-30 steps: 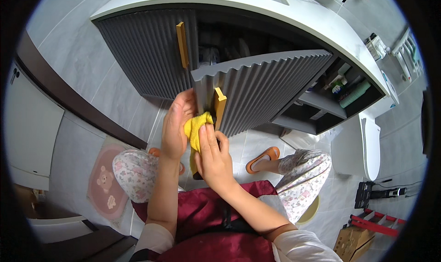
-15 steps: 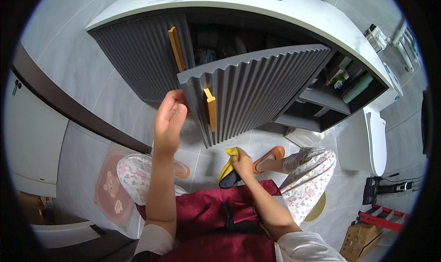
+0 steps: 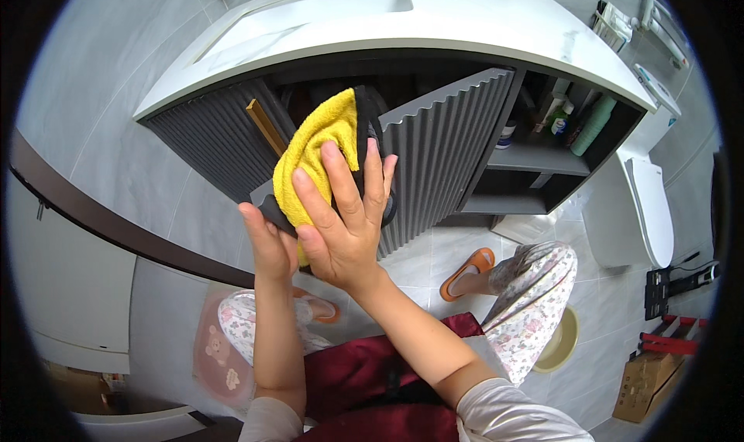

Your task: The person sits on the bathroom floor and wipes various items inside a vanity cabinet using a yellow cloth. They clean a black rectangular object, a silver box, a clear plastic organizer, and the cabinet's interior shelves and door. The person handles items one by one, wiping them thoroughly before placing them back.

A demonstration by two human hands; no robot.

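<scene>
A yellow and black cloth (image 3: pixel 314 143) lies against the ribbed dark grey cabinet door (image 3: pixel 449 155), covering much of its upper left part and its handle. My right hand (image 3: pixel 349 233) presses the cloth there, with fingers spread across it. Low beside the cloth, my left hand (image 3: pixel 273 244) is at the grey corner of the door's free edge, seemingly gripping it. My right hand partly hides the left one's fingers. The door stands ajar, swung toward me.
Above runs a white marbled counter (image 3: pixel 496 12) with a basin (image 3: pixel 310 15). Another ribbed door (image 3: pixel 213 136) has a gold handle (image 3: pixel 265 126). Bottles stand on an open shelf (image 3: pixel 535 161) at right, near a toilet (image 3: pixel 651 209). A yellowish basin (image 3: pixel 570 341) sits by my right leg.
My right hand has risen from between my knees, bringing the cloth up onto the door. The left hand has shifted slightly lower at the door's edge. The whole view has tilted.
</scene>
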